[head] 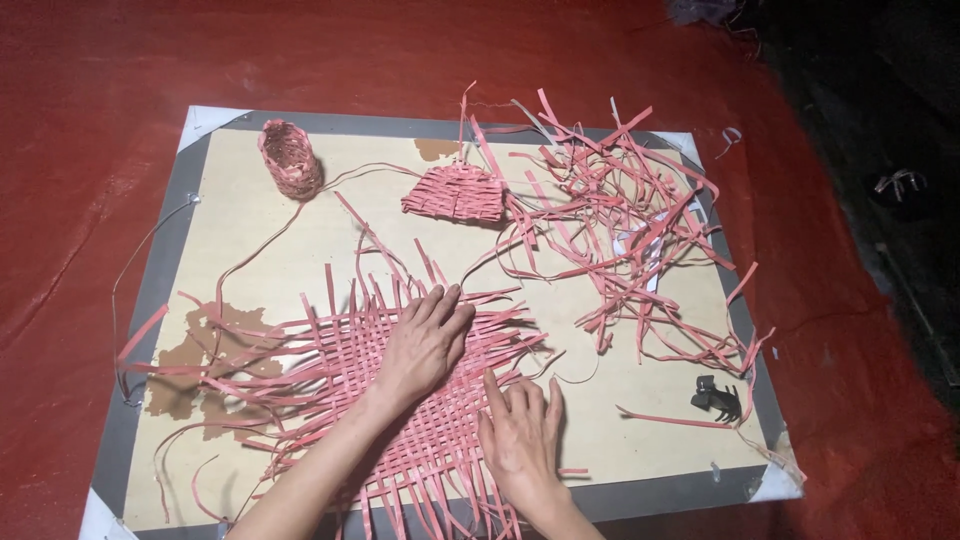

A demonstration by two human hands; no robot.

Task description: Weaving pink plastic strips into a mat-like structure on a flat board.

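My right hand (522,442) lies nearest me, fingers loosely spread and flat, pinching nothing, on the near right part of the woven pink mat (395,400). My left hand (425,343) rests palm down on the mat's middle, fingers close together and empty. The mat lies on a beige board (260,215) over the red floor (120,70). Beyond it sit a half-woven piece (455,192), a small woven cylinder (289,158) and loose pink strips (630,230); a black clip (716,396) lies at the right.

bright light on centre, dark right edge, slightly soft focus.
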